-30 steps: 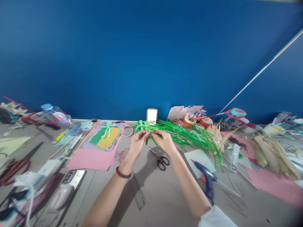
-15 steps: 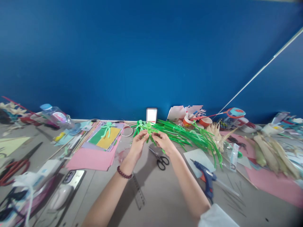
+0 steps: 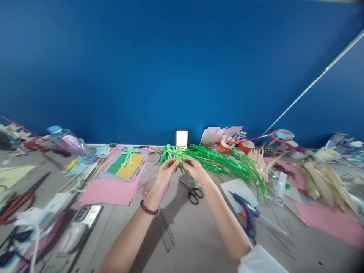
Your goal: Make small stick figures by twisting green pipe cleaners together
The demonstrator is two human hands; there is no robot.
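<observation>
A small light-green pipe-cleaner figure (image 3: pixel 179 151) is held upright between my two hands. My left hand (image 3: pixel 167 171) pinches it from the left, fingers closed. On the right side my right hand (image 3: pixel 196 172) also has its fingers closed on it. Its lower part is partly hidden by the fingertips. Just behind stands a paler green figure (image 3: pixel 168 149). Long green pipe cleaners (image 3: pixel 227 161) lie to the right. Another green figure (image 3: pixel 129 156) rests on green and yellow sheets (image 3: pixel 131 166). Black scissors (image 3: pixel 193 195) lie below my hands.
A blue glue gun (image 3: pixel 250 218) lies on pale paper at the right, near corn husks (image 3: pixel 321 184). A clear ruler (image 3: pixel 166 231) is between my forearms. Pink paper (image 3: pixel 109 191), a phone (image 3: pixel 92 214), a bottle (image 3: pixel 66 138) and red-handled scissors (image 3: pixel 19 204) are at the left.
The fingers of my left hand have shifted slightly around the green figure. Otherwise both hands keep nearly the same place.
</observation>
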